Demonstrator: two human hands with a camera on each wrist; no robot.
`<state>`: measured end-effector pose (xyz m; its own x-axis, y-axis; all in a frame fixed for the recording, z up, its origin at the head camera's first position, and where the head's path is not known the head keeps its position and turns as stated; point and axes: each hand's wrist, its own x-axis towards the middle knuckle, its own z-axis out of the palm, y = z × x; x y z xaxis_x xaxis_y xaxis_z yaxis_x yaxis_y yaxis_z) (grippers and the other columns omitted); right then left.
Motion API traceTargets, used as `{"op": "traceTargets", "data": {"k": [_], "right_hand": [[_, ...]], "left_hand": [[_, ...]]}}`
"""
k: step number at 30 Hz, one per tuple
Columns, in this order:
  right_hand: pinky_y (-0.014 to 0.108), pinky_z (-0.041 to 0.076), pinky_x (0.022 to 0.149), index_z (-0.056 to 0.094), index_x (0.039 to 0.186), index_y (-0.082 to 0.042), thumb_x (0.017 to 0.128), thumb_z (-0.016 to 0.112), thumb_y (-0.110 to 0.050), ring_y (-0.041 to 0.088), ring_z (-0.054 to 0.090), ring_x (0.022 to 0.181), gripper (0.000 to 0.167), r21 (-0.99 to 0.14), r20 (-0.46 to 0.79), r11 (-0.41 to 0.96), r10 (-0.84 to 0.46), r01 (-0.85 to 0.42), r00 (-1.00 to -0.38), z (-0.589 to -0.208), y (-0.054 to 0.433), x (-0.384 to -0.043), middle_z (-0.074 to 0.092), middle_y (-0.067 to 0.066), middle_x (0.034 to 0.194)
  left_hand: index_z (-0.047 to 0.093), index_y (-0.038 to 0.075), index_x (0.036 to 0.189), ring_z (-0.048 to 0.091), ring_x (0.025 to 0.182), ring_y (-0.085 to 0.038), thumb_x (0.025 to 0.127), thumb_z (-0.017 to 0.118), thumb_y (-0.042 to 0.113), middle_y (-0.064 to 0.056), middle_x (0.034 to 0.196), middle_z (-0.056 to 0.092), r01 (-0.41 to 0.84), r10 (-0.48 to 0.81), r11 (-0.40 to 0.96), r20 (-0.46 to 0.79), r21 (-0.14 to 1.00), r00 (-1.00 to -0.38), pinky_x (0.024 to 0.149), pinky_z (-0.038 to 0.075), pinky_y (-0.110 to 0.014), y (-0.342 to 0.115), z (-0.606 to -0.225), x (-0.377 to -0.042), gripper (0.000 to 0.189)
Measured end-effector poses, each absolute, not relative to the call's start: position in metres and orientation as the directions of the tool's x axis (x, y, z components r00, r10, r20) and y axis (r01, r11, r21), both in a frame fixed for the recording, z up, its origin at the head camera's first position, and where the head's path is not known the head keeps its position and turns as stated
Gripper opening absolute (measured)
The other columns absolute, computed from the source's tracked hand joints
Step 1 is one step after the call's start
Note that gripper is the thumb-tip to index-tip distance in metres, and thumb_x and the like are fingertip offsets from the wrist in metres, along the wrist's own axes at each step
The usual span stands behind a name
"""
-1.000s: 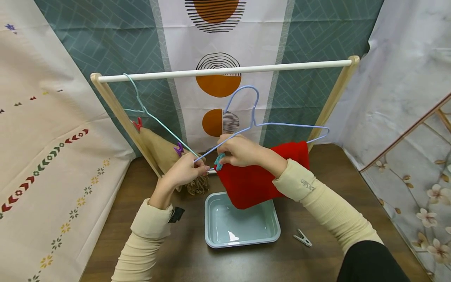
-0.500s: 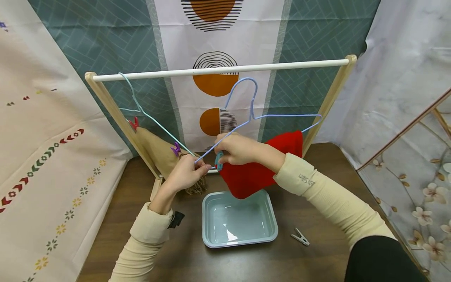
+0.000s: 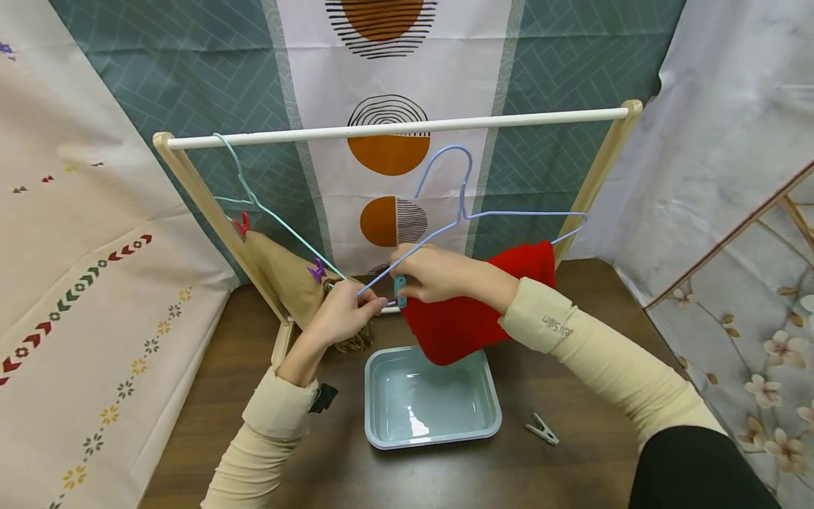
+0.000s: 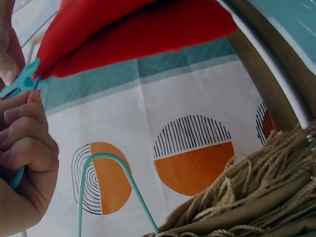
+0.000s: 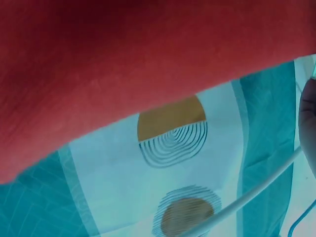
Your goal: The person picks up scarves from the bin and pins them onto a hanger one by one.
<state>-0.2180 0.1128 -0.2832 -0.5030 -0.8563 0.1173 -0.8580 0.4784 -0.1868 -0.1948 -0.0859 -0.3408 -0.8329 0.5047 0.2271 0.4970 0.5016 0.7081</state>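
Note:
My left hand (image 3: pixel 343 311) grips the left corner of a periwinkle-blue hanger (image 3: pixel 509 213), whose hook points up in front of the rack bar. A red cloth (image 3: pixel 461 329) hangs over the hanger's bottom wire; in the left wrist view the red cloth (image 4: pixel 148 42) drapes in folds. At the cloth's left edge sits a teal clothespin (image 3: pixel 400 291), which my right hand (image 3: pixel 439 272) pinches between thumb and fingers. Seen from the left wrist, the clothespin (image 4: pixel 22 81) lies just above my curled left fingers. Red cloth (image 5: pixel 148 59) fills the upper part of the right wrist view.
A mint hanger (image 3: pixel 280 220) hangs on the white rack bar (image 3: pixel 356 131) at left, carrying a fringed tan cloth (image 3: pixel 273 265) with red (image 3: pixel 242 224) and purple clothespins (image 3: pixel 316 269). Below the red cloth stands a pale blue basin (image 3: pixel 432 444). A white clothespin (image 3: pixel 542 428) lies to its right.
The hanger's right side and the red cloth rose, then sank slightly and shifted a little right. Both hands keep their hold, and the teal clothespin stays at the cloth's left edge.

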Motion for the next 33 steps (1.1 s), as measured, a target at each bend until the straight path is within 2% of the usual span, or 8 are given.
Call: {"op": "traceTargets", "data": {"k": [5, 9, 25, 29, 33], "right_hand": [[0.026, 0.040, 0.068, 0.064, 0.092, -0.002, 0.082, 0.068, -0.018, 0.017, 0.045, 0.079, 0.019, -0.159, 0.114, 0.494, -0.851, -0.855, -0.513, -0.278, 0.115, -0.218, 0.052, 0.004, 0.084], [0.026, 0.039, 0.068, 0.064, 0.088, -0.004, 0.081, 0.069, -0.020, 0.017, 0.044, 0.079, 0.018, -0.152, 0.118, 0.489, -0.853, -0.859, -0.508, -0.274, 0.115, -0.218, 0.052, 0.004, 0.082], [0.027, 0.044, 0.074, 0.067, 0.094, -0.006, 0.079, 0.072, -0.017, 0.017, 0.050, 0.083, 0.020, -0.366, 0.216, 0.479, -0.791, -0.798, -0.573, -0.280, 0.135, -0.222, 0.057, 0.001, 0.090], [0.029, 0.043, 0.076, 0.067, 0.092, -0.006, 0.078, 0.072, -0.018, 0.018, 0.048, 0.086, 0.019, -0.359, 0.255, 0.466, -0.785, -0.809, -0.565, -0.281, 0.137, -0.222, 0.057, 0.001, 0.090], [0.030, 0.043, 0.078, 0.068, 0.091, -0.006, 0.077, 0.073, -0.018, 0.019, 0.048, 0.090, 0.019, -0.313, 0.297, 0.463, -0.782, -0.830, -0.548, -0.280, 0.136, -0.220, 0.057, 0.002, 0.091]], "left_hand": [[0.060, 0.004, 0.060, 0.027, 0.038, -0.004, 0.086, 0.060, 0.006, 0.007, 0.044, 0.034, 0.471, 0.497, 0.489, 0.209, 0.735, -0.842, 0.039, 0.020, -0.021, -0.083, -0.342, -0.198, 0.026], [0.062, 0.002, 0.063, 0.028, 0.038, -0.003, 0.086, 0.060, 0.006, 0.006, 0.045, 0.036, 0.448, 0.486, 0.489, 0.193, 0.749, -0.853, 0.039, 0.021, -0.021, -0.083, -0.340, -0.199, 0.024], [0.061, 0.004, 0.060, 0.027, 0.037, -0.003, 0.085, 0.061, 0.008, 0.007, 0.044, 0.037, 0.432, 0.455, 0.548, 0.178, 0.716, -0.873, 0.038, 0.022, -0.021, -0.090, -0.338, -0.196, 0.025], [0.062, 0.005, 0.061, 0.030, 0.038, -0.005, 0.085, 0.062, 0.010, 0.005, 0.047, 0.041, 0.454, 0.479, 0.563, 0.175, 0.690, -0.860, 0.039, 0.025, -0.022, -0.091, -0.336, -0.195, 0.024], [0.066, 0.004, 0.063, 0.040, 0.044, -0.007, 0.082, 0.064, 0.008, 0.004, 0.052, 0.052, 0.498, 0.521, 0.570, 0.181, 0.654, -0.834, 0.043, 0.033, -0.023, -0.092, -0.333, -0.195, 0.020]]}}
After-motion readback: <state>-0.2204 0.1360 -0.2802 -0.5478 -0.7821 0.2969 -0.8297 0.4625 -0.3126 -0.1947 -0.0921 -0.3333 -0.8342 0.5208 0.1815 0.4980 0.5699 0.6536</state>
